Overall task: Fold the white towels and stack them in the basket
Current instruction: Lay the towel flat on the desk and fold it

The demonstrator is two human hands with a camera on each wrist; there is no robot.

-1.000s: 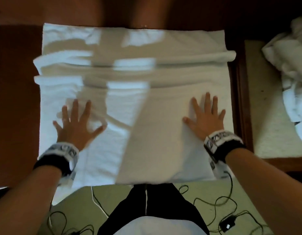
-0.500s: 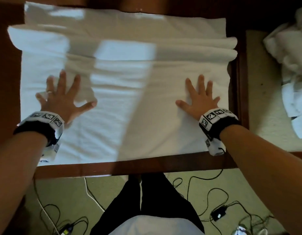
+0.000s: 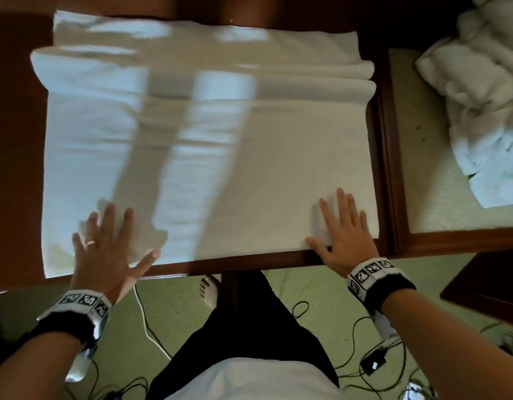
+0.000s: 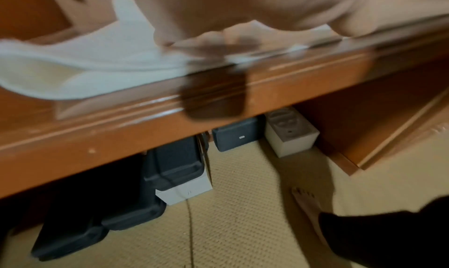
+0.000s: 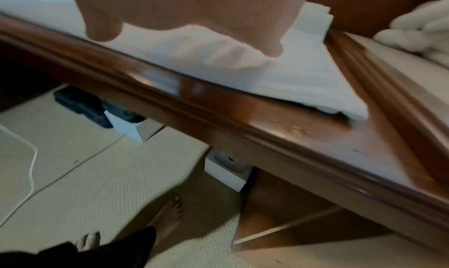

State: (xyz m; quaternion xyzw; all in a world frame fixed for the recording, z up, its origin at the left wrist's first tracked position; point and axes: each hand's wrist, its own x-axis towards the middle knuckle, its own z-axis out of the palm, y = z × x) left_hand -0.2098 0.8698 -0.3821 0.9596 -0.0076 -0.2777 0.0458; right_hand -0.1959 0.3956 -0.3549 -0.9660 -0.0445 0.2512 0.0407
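1. The left hand (image 3: 105, 252) lies flat on the near left part of the white towel (image 3: 209, 145), its fingers (image 3: 111, 220) straight and spread apart, with the thumb reaching toward the table's front edge. A small bunched fold of cloth sits under and just beyond the fingertips.
2. The towel is spread wide across the brown wooden table (image 3: 18, 140), covering most of the top. Its far part is gathered into long ridges running left to right, and its near edge lies just short of the table's front rim.
3. The right hand (image 3: 343, 235) presses flat on the towel's near right corner, fingers (image 3: 342, 206) straight and only slightly apart, the heel of the hand over the table's edge.
4. To the right, on a pale lower surface beside the table, a heap of crumpled white towels (image 3: 480, 90) lies well apart from the spread one.
5. Below, cables (image 3: 353, 336) trail over the green floor by the person's bare foot (image 3: 209, 290).
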